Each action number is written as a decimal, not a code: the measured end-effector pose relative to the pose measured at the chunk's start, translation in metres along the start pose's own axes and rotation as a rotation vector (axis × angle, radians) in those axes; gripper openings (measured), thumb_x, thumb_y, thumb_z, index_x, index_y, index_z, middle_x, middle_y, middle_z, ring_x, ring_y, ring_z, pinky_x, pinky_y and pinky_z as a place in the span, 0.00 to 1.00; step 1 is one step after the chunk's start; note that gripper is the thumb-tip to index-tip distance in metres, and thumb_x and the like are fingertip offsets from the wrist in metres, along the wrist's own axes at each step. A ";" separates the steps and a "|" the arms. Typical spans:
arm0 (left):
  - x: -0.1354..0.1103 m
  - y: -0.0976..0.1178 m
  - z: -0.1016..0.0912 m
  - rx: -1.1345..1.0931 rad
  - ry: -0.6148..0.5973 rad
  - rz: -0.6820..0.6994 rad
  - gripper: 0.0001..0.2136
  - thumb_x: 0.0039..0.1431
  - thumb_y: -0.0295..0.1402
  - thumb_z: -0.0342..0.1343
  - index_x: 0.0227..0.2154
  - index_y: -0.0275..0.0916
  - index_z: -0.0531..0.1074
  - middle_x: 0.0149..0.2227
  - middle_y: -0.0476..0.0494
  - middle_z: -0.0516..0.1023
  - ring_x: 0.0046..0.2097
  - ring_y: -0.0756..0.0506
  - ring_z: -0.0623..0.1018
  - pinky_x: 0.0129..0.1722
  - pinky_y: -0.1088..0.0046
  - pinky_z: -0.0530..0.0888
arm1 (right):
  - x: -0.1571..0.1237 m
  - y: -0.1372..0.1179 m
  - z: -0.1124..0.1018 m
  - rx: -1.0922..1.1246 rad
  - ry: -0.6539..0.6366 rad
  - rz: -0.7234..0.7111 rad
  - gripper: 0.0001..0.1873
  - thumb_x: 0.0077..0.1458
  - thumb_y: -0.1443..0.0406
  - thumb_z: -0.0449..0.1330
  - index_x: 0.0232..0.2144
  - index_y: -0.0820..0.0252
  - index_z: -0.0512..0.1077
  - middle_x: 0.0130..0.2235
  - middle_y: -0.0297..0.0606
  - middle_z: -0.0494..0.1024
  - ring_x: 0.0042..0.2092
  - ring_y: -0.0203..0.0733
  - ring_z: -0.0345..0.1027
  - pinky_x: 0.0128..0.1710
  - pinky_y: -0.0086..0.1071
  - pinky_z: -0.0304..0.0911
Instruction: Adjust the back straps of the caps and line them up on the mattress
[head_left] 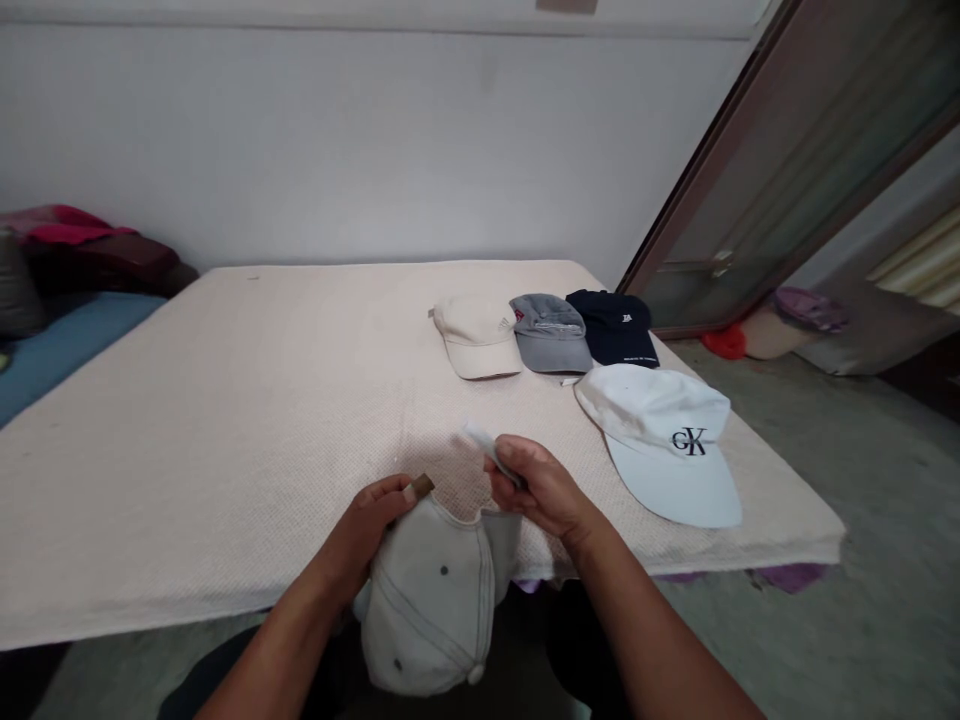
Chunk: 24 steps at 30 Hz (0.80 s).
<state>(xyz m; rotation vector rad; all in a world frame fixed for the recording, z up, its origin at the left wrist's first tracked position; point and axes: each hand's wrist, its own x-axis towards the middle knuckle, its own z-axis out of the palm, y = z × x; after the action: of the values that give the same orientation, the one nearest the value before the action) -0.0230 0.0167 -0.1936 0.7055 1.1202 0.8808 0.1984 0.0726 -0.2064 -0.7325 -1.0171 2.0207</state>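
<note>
My left hand (pixel 379 515) is closed on the edge of a light grey baseball cap (pixel 431 610), beside a small brown tab (pixel 422 487). The cap hangs crown down over the near edge of the bed, its top button low at the right. Just above the cap's right side, my right hand (pixel 541 485) pinches a small flat whitish strip (pixel 481 437). The strip is blurred, so its kind is unclear, and I cannot tell whether it joins the cap.
On the bed's pale cover (pixel 225 430) lie a cream cap (pixel 476 335), a grey cap (pixel 551 335), a navy cap (pixel 615 325) and a white cap (pixel 652 420) with black letters. A small white piece (pixel 570 381) lies near them. A wall (pixel 375 150) stands behind.
</note>
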 end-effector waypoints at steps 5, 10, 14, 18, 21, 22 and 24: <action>-0.002 0.001 0.004 -0.073 -0.029 -0.033 0.07 0.50 0.34 0.61 0.30 0.35 0.75 0.28 0.46 0.77 0.28 0.49 0.73 0.30 0.75 0.68 | 0.000 0.006 0.005 -0.150 -0.151 0.168 0.15 0.54 0.56 0.58 0.28 0.65 0.70 0.18 0.28 0.63 0.17 0.26 0.47 0.17 0.24 0.38; -0.003 0.001 0.005 -0.118 -0.063 -0.051 0.07 0.51 0.36 0.61 0.28 0.37 0.74 0.26 0.48 0.77 0.26 0.50 0.72 0.28 0.76 0.66 | 0.001 0.009 0.005 -0.240 -0.218 0.232 0.14 0.54 0.57 0.58 0.28 0.64 0.70 0.20 0.29 0.64 0.19 0.27 0.50 0.16 0.23 0.40; -0.003 0.001 0.006 -0.113 -0.098 -0.041 0.07 0.52 0.36 0.60 0.30 0.37 0.75 0.29 0.47 0.78 0.28 0.49 0.73 0.31 0.75 0.67 | 0.001 0.009 0.006 -0.259 -0.256 0.219 0.13 0.54 0.59 0.57 0.28 0.65 0.71 0.20 0.29 0.65 0.19 0.27 0.50 0.16 0.23 0.41; -0.001 -0.001 0.005 -0.110 -0.071 -0.047 0.06 0.52 0.34 0.60 0.31 0.39 0.75 0.30 0.47 0.78 0.29 0.49 0.74 0.32 0.74 0.67 | 0.002 0.010 0.005 -0.283 -0.255 0.211 0.13 0.54 0.59 0.57 0.28 0.65 0.71 0.20 0.29 0.65 0.18 0.27 0.51 0.17 0.23 0.42; 0.001 -0.002 0.005 -0.093 -0.071 -0.066 0.05 0.51 0.34 0.61 0.30 0.39 0.75 0.28 0.48 0.78 0.27 0.49 0.73 0.30 0.74 0.66 | 0.004 0.011 0.005 -0.326 -0.231 0.178 0.12 0.53 0.59 0.59 0.27 0.64 0.70 0.21 0.30 0.66 0.20 0.28 0.54 0.18 0.24 0.46; 0.001 -0.002 0.006 -0.086 -0.069 -0.071 0.05 0.51 0.35 0.61 0.29 0.39 0.75 0.27 0.48 0.78 0.27 0.49 0.73 0.30 0.74 0.66 | 0.005 0.011 0.005 -0.338 -0.217 0.159 0.12 0.52 0.58 0.59 0.27 0.64 0.69 0.22 0.30 0.67 0.20 0.28 0.54 0.19 0.24 0.47; 0.001 -0.002 0.007 -0.071 -0.057 -0.078 0.05 0.50 0.35 0.61 0.29 0.40 0.76 0.26 0.49 0.77 0.26 0.50 0.72 0.29 0.75 0.65 | 0.006 0.012 0.006 -0.343 -0.194 0.122 0.13 0.51 0.57 0.61 0.28 0.63 0.69 0.22 0.29 0.66 0.21 0.27 0.54 0.19 0.24 0.46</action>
<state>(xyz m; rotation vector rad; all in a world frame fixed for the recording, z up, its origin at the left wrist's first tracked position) -0.0159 0.0161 -0.1935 0.6206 1.0533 0.8251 0.1860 0.0704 -0.2142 -0.8017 -1.4888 2.0759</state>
